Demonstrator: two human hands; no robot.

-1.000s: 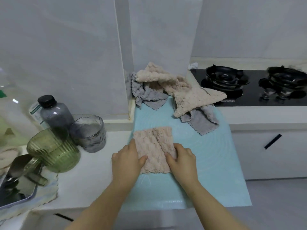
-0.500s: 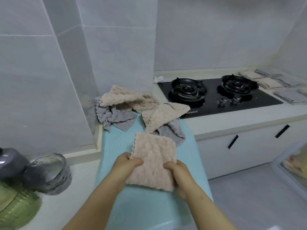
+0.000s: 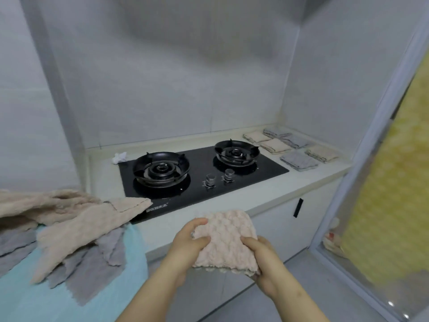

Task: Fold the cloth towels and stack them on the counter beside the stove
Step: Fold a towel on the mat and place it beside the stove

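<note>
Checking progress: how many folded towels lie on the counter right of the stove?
6: beige towels far-left, centre, far-right; grey towels at back, middle, front. More may hide beneath.

Beyond the fingers [image 3: 196,223] a pale counter [image 3: 308,180] runs along the back wall [image 3: 174,77], which is clad in large light grey tiles with thin joints. A soft shadow [image 3: 216,43] spreads over the wall high above the fingers. Below the counter, just past the fingers, stand white cupboard doors [image 3: 278,226]; one carries a slim black handle [image 3: 298,208], up and to the right of them. Further right the side wall [image 3: 348,77] meets a pale-framed glass door [image 3: 376,117], in which a blurred yellow surface [image 3: 394,182] shows. Under and right of the fingers lies a smooth grey floor [image 3: 313,287], where small bright spots of light [image 3: 392,304] glint.
</note>
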